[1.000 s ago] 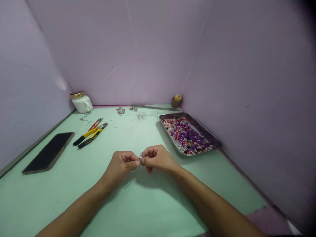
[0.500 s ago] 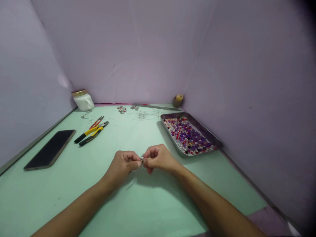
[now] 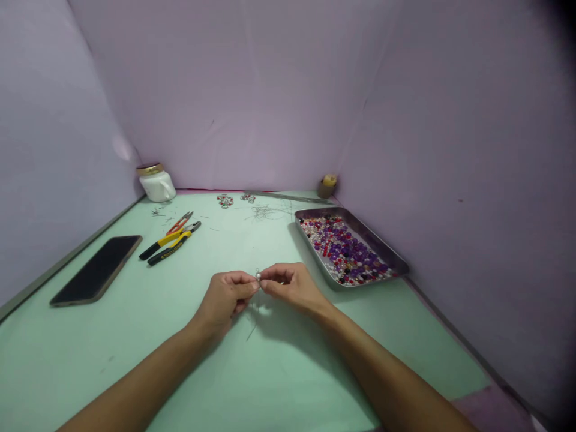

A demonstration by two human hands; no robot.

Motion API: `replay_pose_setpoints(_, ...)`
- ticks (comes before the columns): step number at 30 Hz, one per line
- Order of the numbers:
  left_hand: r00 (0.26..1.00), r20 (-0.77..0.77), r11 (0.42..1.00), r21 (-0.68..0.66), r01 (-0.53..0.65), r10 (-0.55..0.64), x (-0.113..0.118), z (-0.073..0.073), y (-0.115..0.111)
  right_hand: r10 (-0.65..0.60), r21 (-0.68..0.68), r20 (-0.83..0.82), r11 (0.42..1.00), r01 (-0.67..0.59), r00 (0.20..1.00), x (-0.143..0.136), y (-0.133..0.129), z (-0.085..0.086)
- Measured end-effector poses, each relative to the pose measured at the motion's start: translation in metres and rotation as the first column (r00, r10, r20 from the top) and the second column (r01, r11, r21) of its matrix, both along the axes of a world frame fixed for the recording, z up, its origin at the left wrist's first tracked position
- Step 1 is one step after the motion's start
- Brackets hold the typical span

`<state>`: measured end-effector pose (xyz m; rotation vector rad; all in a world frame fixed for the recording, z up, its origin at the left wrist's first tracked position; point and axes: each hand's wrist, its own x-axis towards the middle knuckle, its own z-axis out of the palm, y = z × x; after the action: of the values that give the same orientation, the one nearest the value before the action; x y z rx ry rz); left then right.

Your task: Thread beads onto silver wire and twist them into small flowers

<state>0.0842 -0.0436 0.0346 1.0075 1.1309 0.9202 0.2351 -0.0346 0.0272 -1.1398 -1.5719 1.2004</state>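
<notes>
Between my fingertips is a small piece of beaded wire (image 3: 258, 276), with a pale bead and a little loop at its top. A thin wire tail hangs below it toward the table. My left hand (image 3: 227, 297) pinches the piece from the left, thumb against forefinger. From the right, my right hand (image 3: 290, 286) closes thumb and fingers on the same piece. Much of the piece is hidden by the fingertips. To the right of my right hand lies a metal tray (image 3: 320, 263) of mixed purple, red, white and black beads (image 3: 348, 249).
At left lie a phone (image 3: 96, 270), yellow-and-black pliers (image 3: 173, 243) and orange-handled snips (image 3: 180, 223). A white jar (image 3: 156, 185) stands in the back corner. Beaded ornaments (image 3: 225, 201), loose wire bits (image 3: 265, 211), long wires (image 3: 292, 197) and a small pot (image 3: 327, 187) sit along the back wall.
The beaded wire has turned a little between my fingers, and its tail now hangs below the hands. My right fingers have shifted their hold. The view has moved slightly.
</notes>
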Motion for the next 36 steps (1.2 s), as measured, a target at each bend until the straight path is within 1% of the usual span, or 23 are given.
replay_pose_setpoints(5, 0.992, -0.108, 0.998, 0.004, 0.067, -0.067, -0.002, 0.004, 0.0, 0.013, -0.174, -0.044, 0.985, -0.021, 0.999, -0.003, -0.002, 0.001)
replay_pose_setpoints(9, 0.991, -0.129, 0.999, 0.013, 0.05, -0.047, -0.002, 0.006, 0.0, 0.0, -0.208, -0.008, 0.978, -0.002, 1.0, -0.005, -0.004, 0.004)
replay_pose_setpoints(13, 0.994, -0.096, 0.998, 0.035, 0.053, -0.05, -0.003, 0.01, 0.0, -0.026, -0.235, -0.054, 0.972, 0.013, 0.998, -0.007, -0.006, 0.007)
replay_pose_setpoints(17, 0.993, -0.091, 0.997, -0.015, 0.081, -0.082, -0.004, 0.016, -0.001, -0.064, -0.283, -0.119, 0.959, 0.028, 0.991, -0.009, -0.007, 0.006)
replay_pose_setpoints(20, 0.994, -0.069, 0.996, -0.021, 0.085, -0.087, -0.007, 0.017, 0.0, -0.064, -0.325, -0.219, 0.946, -0.011, 0.974, -0.011, -0.007, 0.004)
replay_pose_setpoints(25, 0.987, 0.04, 0.988, 0.01, 0.153, -0.153, -0.011, 0.01, 0.002, -0.023, -0.399, -0.385, 0.906, -0.144, 0.923, -0.011, -0.011, 0.004)
replay_pose_setpoints(27, 0.98, 0.083, 0.984, 0.027, 0.177, -0.179, -0.012, 0.008, 0.003, -0.003, -0.406, -0.439, 0.893, -0.195, 0.899, -0.012, -0.012, 0.004)
replay_pose_setpoints(29, 0.974, 0.11, 0.98, 0.028, 0.196, -0.198, -0.013, 0.008, 0.004, 0.002, -0.399, -0.465, 0.892, -0.211, 0.885, -0.012, -0.013, 0.004)
replay_pose_setpoints(30, 0.973, 0.111, 0.98, 0.024, 0.199, -0.2, -0.013, 0.008, 0.005, -0.003, -0.39, -0.462, 0.899, -0.2, 0.887, -0.012, -0.013, 0.004)
replay_pose_setpoints(32, 0.98, 0.082, 0.983, 0.023, 0.18, -0.181, -0.012, 0.01, 0.005, -0.022, -0.351, -0.421, 0.926, -0.14, 0.907, -0.013, -0.012, 0.003)
replay_pose_setpoints(34, 0.991, 0.028, 0.991, 0.038, 0.131, -0.132, -0.011, 0.012, 0.004, -0.04, -0.285, -0.346, 0.956, -0.064, 0.937, -0.012, -0.011, 0.003)
replay_pose_setpoints(36, 0.997, -0.02, 0.995, 0.057, 0.078, -0.077, -0.009, 0.015, 0.001, -0.043, -0.228, -0.284, 0.973, -0.024, 0.958, -0.012, -0.01, 0.003)
